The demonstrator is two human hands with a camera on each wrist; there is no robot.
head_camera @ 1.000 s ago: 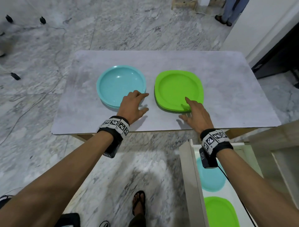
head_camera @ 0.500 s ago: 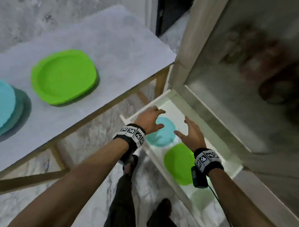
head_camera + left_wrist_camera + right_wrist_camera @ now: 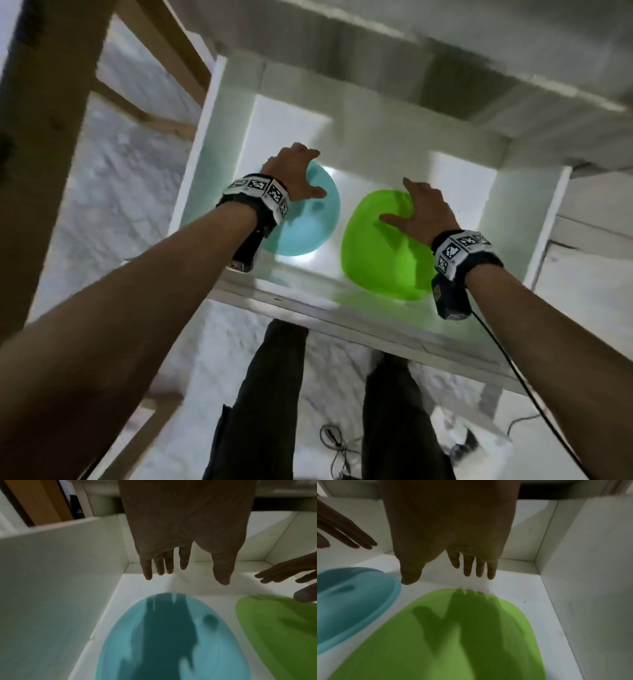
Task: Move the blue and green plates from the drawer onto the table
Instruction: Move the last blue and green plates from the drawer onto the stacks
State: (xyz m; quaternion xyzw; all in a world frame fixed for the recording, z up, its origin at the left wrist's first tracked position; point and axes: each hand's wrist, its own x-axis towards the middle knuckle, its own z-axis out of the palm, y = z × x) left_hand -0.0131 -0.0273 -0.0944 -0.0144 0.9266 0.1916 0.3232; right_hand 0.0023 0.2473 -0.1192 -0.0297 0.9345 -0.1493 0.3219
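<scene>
The floor point(image 3: 113, 192) was pale marbled stone with grey veins, and a loose dark cable point(image 3: 337, 445) lay on it near the person's feet. At the left stood the wooden legs point(image 3: 44, 113) of the bench, plain light-brown timber with square edges; its top was out of view. The white drawer point(image 3: 342, 310) stood pulled open from a pale cabinet, its walls flat, smooth boards meeting at sharp corners, its bottom glossy enough to throw back light.

Both plates lay flat on the drawer bottom, side by side and just apart. The blue plate point(image 3: 308, 226) was round, smooth plastic with a shallow dish and raised rim, and sat toward the left wall. The green plate point(image 3: 380, 253) was a rounded square of the same smooth plastic, toward the right wall.

The left hand point(image 3: 294, 174) hung over the far part of the blue plate, fingers straight and spread from the thumb, holding nothing; its shadow fell on the plate. The right hand point(image 3: 424, 212) hung likewise over the green plate, fingers extended, thumb wide, empty. Each wrist wore a black band point(image 3: 260, 195) set with black-and-white square markers.
</scene>
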